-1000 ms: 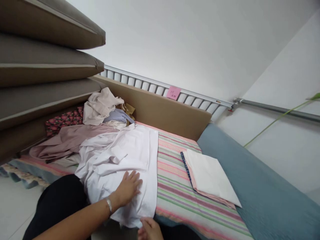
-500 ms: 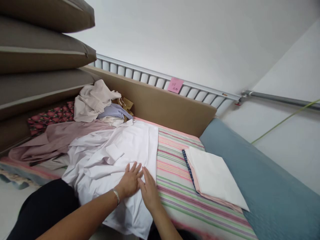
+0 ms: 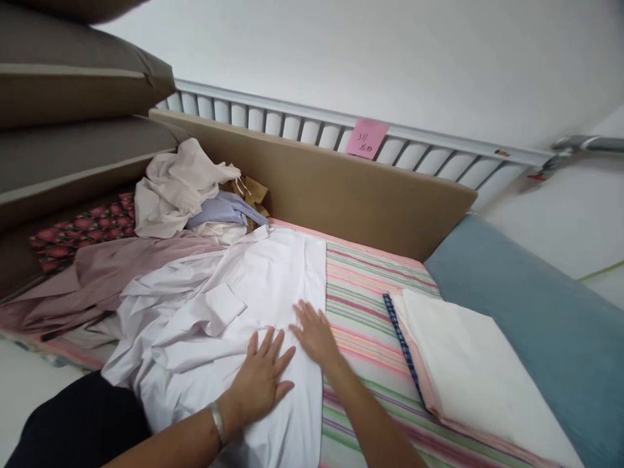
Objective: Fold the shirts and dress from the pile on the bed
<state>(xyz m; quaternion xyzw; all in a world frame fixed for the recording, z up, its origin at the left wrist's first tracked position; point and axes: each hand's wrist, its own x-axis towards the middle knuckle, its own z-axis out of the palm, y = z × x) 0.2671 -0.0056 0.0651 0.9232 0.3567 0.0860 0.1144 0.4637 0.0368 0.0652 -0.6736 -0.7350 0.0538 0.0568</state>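
Note:
A white garment, probably a shirt, lies spread over the striped cloth, flat along its right edge and rumpled toward the left. My left hand, with a silver bangle at the wrist, rests on it with fingers spread. Just right of it and a little farther away, my right hand lies palm down near the garment's straight right edge, fingers stretched out. Neither hand grips anything. To the right sits a folded stack of cloth, white on top, with pink and blue checked layers below.
Loose clothes lie at left: a pink piece, a cream one, a blue one. Stacked brown cushions overhang them. A tan board stands before a radiator bearing a pink note. Striped cloth covers the surface.
My right hand has moved farther away along the garment's right edge, and my left hand has come slightly nearer with fingers spread wider. The hands are now apart. The camera view has shifted.

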